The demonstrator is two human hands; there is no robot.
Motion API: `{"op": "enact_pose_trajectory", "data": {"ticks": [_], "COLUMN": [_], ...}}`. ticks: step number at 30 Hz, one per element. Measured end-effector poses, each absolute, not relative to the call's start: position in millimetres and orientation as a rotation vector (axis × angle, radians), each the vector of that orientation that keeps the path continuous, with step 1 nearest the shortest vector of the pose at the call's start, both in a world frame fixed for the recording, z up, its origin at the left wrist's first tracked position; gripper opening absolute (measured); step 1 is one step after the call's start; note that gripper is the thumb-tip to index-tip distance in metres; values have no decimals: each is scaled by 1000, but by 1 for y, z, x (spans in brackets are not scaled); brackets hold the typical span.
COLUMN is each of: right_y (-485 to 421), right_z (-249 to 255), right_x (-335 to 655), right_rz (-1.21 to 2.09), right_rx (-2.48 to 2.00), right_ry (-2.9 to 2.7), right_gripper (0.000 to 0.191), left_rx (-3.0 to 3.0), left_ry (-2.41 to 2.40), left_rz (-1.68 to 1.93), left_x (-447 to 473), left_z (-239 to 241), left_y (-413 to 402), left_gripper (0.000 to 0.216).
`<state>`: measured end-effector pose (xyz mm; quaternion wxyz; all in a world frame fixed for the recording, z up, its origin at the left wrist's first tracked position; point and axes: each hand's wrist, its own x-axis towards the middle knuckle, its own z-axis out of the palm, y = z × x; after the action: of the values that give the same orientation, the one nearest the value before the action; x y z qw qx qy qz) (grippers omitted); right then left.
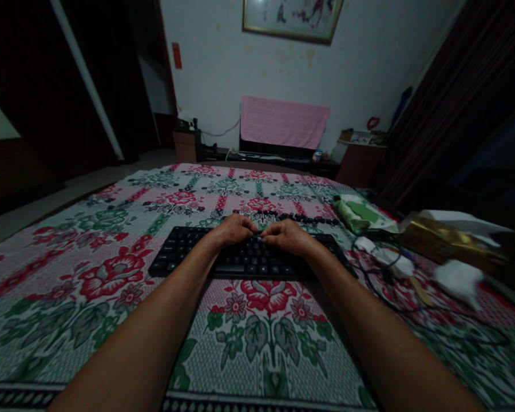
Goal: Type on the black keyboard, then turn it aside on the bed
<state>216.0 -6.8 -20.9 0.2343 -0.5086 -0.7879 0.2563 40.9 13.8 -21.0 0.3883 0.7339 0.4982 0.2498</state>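
A black keyboard point(229, 268) lies flat on the flowered bed cover, its long side towards me. My left hand point(236, 228) is over its far middle part, thumb and fingers pinched together. Opposite it, my right hand point(283, 234) is pinched in the same way, and the fingertips of both hands almost meet above the keys. Whatever is between the fingertips is too small and dark to make out. Just beyond the keyboard runs a line of small black pieces point(313, 219) that look like loose keycaps. My wrists and forearms hide parts of the keyboard.
Right of the keyboard lie a green-and-white packet point(364, 214), a gold box point(450, 237), a white power strip point(395, 262) with black cables point(405, 311), and crumpled white tissue point(459, 280). The patterned bed cover point(111, 274) spreads around. A pink cloth point(283, 121) hangs by the far wall.
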Motion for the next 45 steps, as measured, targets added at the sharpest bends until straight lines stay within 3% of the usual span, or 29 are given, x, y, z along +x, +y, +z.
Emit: {"op": "enact_pose_trajectory", "data": {"ticks": [22,32,45], "right_y": [-8,-7,-6], "right_z": [-11,-7,-10], "right_x": [207,204,205], "right_rz": [723,635,626], "right_rx": [-1562,-1580,-1528], "right_ry": [-2176,-2225,-2192], "right_gripper": [26,24,26], "left_rx": [1910,1889,1983], "left_ry": [1232,1430,1465], "left_rz": [633,610,603], "left_x": [43,53,54], "left_z": [-28,-18,-17], "left_y": [18,12,10], "left_gripper": [22,15,22]}}
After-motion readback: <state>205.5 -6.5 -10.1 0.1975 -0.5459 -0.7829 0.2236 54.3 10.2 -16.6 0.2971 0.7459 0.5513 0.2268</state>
